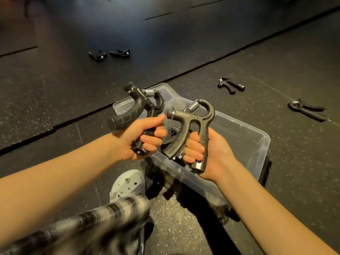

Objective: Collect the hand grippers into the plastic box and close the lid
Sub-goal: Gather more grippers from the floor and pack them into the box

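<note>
The right gripper [195, 122] hangs over the middle of the box [257, 137], spring end up and handles pointing down into it. The right hand [207, 153] holds it with fingers [193, 146] curled tight round the outer handle, and the other handle is free. The left gripper [139, 105] sits just beside it, over the box's left edge. It is tilted, with its spring end away from the person and its free handle jutting out to the left. The left hand [136, 137] is clamped on its lower handle, thumb laid along the top. The box is straight below both hands, its long axis running from far left to near right, so I judge a release needs only a short drop. The right hand is better centred, while the left should shift a little rightward first. Dark parts of at least 1 more gripper show inside the box between the hands. On the floor [55, 80] lie 4 more: 2 far ahead to the left [96, 56] [120, 53], nearer the left hand, and 2 to the right [230, 85] [306, 110], nearer the right hand. I cannot tell where the lid is. A pale shoe [127, 184] stands just short of the box.
</note>
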